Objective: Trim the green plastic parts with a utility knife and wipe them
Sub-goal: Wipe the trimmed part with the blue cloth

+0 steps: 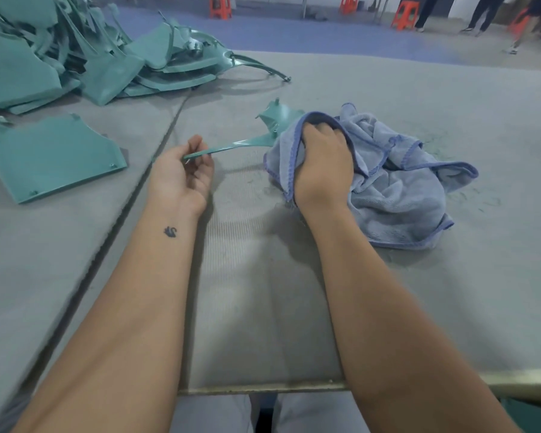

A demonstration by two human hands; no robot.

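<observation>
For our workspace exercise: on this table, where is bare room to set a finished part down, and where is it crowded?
Bare grey mat lies between the forearms down to the table's near edge, and at far right beyond the blue cloth. The far left is crowded by the pile of green parts, with a flat green panel in front. The centre is taken: left hand and right hand work the held part.

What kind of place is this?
Probably a factory workshop: a big pile of green plastic parts sits on a long grey padded table, and orange stools stand on the open floor behind.
</observation>
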